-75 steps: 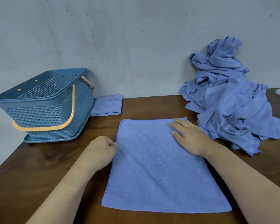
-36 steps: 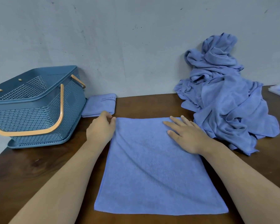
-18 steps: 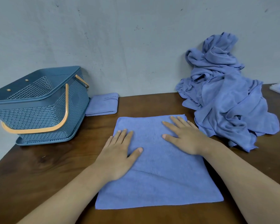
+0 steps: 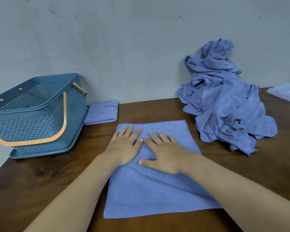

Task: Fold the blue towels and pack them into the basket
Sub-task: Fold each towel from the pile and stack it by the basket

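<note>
Two hands, the left hand (image 4: 124,146) and right hand (image 4: 164,155), press flat with straight fingers side by side on a blue towel (image 4: 151,186) spread across the wooden counter (image 4: 40,190); the blue basket (image 4: 35,118) stands at left, a folded towel (image 4: 101,112) just beside it; a heap of unfolded towels (image 4: 224,101) lies at right.

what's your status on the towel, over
Left hand and right hand open, flat on the spread towel. No fold made yet. Nothing in the way; pile at right, basket at left.
</note>
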Motion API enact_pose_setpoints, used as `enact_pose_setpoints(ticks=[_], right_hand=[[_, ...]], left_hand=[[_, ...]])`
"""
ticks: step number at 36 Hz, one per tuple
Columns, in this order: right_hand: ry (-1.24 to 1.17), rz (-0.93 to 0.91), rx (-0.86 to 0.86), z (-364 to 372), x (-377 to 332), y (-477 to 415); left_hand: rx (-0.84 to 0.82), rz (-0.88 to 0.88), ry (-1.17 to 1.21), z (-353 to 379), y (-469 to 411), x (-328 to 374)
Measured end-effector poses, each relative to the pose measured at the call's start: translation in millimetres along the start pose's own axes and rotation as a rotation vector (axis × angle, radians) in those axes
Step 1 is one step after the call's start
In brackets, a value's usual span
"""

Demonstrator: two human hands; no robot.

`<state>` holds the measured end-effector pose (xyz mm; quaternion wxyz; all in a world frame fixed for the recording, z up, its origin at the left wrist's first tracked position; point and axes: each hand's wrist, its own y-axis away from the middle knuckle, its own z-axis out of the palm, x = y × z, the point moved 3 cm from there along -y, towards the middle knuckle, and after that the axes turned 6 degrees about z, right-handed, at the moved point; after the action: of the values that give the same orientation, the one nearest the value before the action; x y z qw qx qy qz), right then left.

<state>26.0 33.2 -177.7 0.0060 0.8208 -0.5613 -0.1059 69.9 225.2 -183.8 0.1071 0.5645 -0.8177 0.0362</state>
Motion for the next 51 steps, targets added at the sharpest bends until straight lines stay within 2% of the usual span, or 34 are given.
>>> enact_pose_setpoints(ticks=[9, 16, 23, 25, 27, 29, 31, 33, 35, 37, 39, 46, 48, 51], right_hand=[[-0.053, 0.153, -0.023, -12.5, 64.0, -35.5], [-0.136, 0.307, 0.065, -17.2, 134.3, -55.1], [-0.066, 0.289, 0.051, -29.0, 133.8, -74.9], [0.03, 0.277, 0.067, -33.8, 123.6, -71.5], [0.115, 0.2, 0.113, -36.5, 100.9, -63.5], [0.073, 0.091, 0.123, -33.4, 67.8, -53.1], [-0.004, 0.007, 0.085, -24.1, 35.6, -40.3], [-0.025, -0.041, 0.031, -10.4, 14.7, -24.8], [-0.004, -0.042, 0.014, -0.8, 12.4, -8.2], [-0.014, -0.019, 0.007, 0.6, 25.0, 7.0], [-0.03, 0.032, 0.007, -2.7, 45.7, 20.4], [-0.058, 0.157, 0.067, -4.8, 93.2, 50.1], [-0.068, 0.161, 0.075, -4.8, 89.7, 48.9], [-0.03, 0.189, 0.07, -9.4, 82.3, 49.7]], left_hand=[[-0.013, -0.045, -0.016, -6.3, -26.6, -9.7], [-0.01, -0.036, -0.013, -0.8, -32.3, -19.4], [0.014, -0.063, 0.026, -6.0, -39.1, -20.8], [0.083, -0.063, 0.024, -9.8, -38.4, -18.0], [0.243, -0.041, 0.046, -16.3, -33.2, -13.4], [0.388, 0.012, 0.016, -23.7, -22.8, -6.1], [0.431, 0.075, 0.013, -27.4, -11.0, 2.8], [0.386, 0.112, 0.097, -23.9, 3.4, 8.8], [0.26, 0.116, 0.157, -9.5, 20.1, 9.6], [0.105, 0.122, 0.08, 7.8, 35.2, 5.1], [0.033, 0.114, 0.013, 14.0, 44.5, -3.8], [-0.053, 0.074, -0.074, 6.2, 55.8, -0.3], [-0.026, 0.073, -0.134, -0.8, 56.6, 9.1], [0.035, 0.175, -0.114, -6.4, 56.7, 40.6]])
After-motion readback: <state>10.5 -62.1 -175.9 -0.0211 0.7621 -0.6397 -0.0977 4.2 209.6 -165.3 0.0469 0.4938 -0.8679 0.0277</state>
